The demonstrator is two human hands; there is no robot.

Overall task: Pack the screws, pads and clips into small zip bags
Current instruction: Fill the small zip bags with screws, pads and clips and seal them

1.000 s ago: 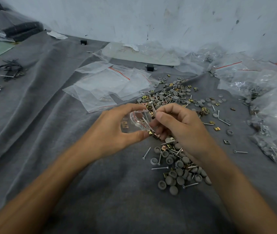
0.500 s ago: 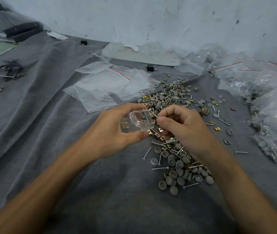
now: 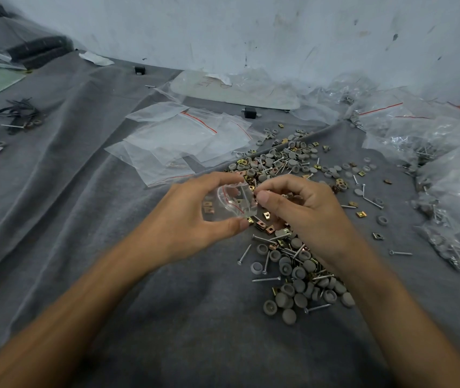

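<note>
Left hand (image 3: 192, 217) holds a small zip bag (image 3: 231, 204) up off the bench, above the grey cloth (image 3: 83, 191). Its fingers (image 3: 223, 178) arch over the top edge and the thumb presses the bottom edge, so the mouth bows open toward my right. The bag's red seal line is visible, and brass bits show through the plastic at its closed end; I cannot tell whether they lie inside. Right hand (image 3: 307, 217) sits just beside the bag's mouth, its fingers curled tight and the thumb tip touching the opening. A small brass piece (image 3: 287, 195) shows inside the curl, pinched there; I cannot tell whether it is a clip. Under and behind my right wrist lies the near heap (image 3: 299, 275) of grey pads, screws and brass clips, all mixed. A second heap (image 3: 285, 161) spreads beyond my hands. Flat empty zip bags (image 3: 184, 141) lie overlapped to the far left of that heap. Filled bags (image 3: 453, 191) are piled at the right edge, near the pale wall (image 3: 251, 29). Black ties (image 3: 18, 113) lie well apart at far left.
</note>
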